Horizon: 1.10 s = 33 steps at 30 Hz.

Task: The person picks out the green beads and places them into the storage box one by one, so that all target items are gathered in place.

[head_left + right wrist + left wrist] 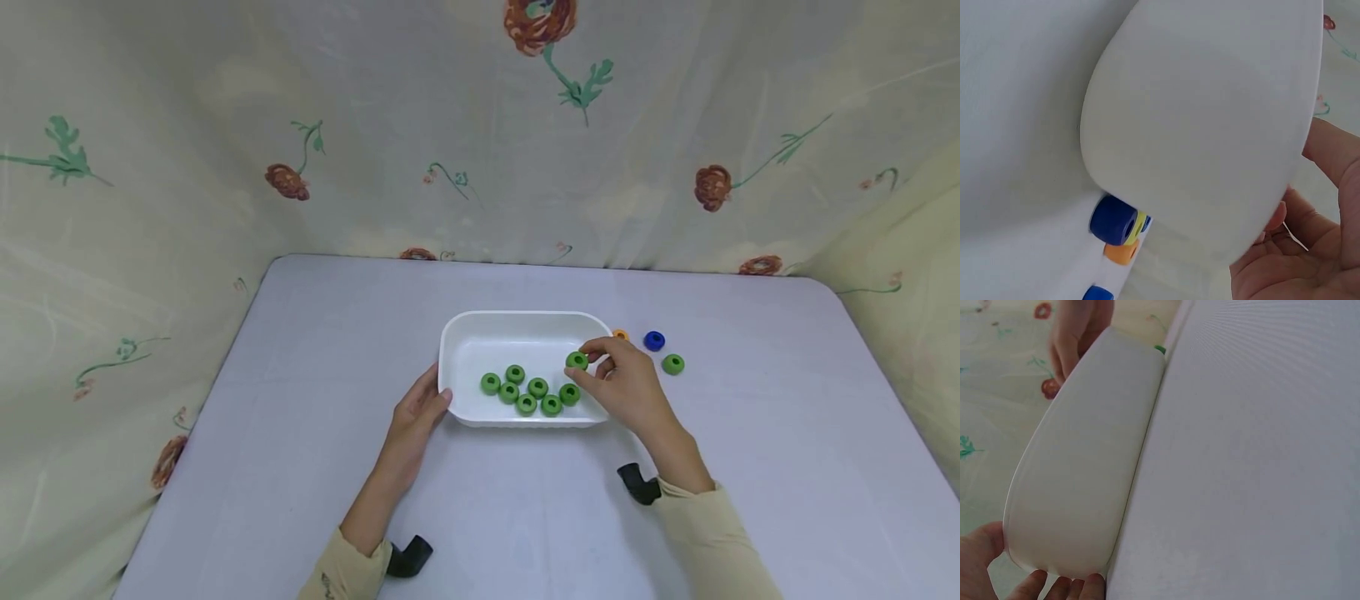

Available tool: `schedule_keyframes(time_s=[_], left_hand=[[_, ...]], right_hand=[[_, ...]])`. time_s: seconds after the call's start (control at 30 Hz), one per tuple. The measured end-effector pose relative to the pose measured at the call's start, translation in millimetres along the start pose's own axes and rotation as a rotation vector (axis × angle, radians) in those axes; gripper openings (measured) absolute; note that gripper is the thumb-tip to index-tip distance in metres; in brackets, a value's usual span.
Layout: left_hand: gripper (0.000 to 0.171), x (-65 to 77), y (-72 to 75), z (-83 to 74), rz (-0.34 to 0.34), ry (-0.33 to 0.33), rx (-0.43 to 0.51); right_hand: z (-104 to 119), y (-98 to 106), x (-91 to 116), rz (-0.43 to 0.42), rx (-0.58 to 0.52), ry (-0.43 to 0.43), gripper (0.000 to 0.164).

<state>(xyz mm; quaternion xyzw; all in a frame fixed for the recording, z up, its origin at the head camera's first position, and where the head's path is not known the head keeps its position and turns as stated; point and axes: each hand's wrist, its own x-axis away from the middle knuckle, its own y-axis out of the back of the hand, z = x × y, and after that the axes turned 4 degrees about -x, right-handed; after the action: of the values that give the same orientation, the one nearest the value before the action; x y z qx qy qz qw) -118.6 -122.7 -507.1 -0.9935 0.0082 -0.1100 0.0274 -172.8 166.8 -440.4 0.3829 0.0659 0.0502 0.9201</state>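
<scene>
A white rectangular tray (525, 423) lies on the table with several green ring-shaped beads (537, 387) inside, mostly in its nearer half. My left hand (417, 417) grips the tray's left end; in the left wrist view the thumb is at the rim and the fingertips (1093, 586) touch the outer wall. Over the tray's right end, my right hand (626, 379) pinches one green bead (577, 361) between thumb and fingers. In the right wrist view the tray wall (1197, 125) hides that bead and part of the right hand (1310, 231).
Right of the tray lie a blue bead (654, 341), a green bead (673, 364) and a partly hidden orange bead (620, 334). Another blue bead (1113, 220) and a yellow one (1137, 228) show beside the tray in the right wrist view. A flowered curtain (465, 125) hangs behind the table.
</scene>
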Motion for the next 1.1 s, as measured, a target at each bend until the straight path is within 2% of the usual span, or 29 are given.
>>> schedule_keyframes(time_s=[0.33,0.53,0.73,1.1], left_hand=[[0.058,0.1,0.9,0.6,0.006,0.001,-0.003],[0.058,-0.1,1.6,1.0,0.008,-0.003,-0.002],[0.059,-0.3,2.3,1.8,0.011,0.000,-0.006],[0.059,0.8,1.8,0.1,0.006,0.006,-0.011]], right_hand=[[0.7,-12.3,-2.7,0.096,0.027,0.020,0.031],[2.4,-17.9,-6.7,0.149,0.116,0.053,0.029],[3.8,-22.2,-11.2,0.218,0.173,0.031,0.030],[7.9,-26.5,-15.5,0.267,0.218,0.050,0.030]])
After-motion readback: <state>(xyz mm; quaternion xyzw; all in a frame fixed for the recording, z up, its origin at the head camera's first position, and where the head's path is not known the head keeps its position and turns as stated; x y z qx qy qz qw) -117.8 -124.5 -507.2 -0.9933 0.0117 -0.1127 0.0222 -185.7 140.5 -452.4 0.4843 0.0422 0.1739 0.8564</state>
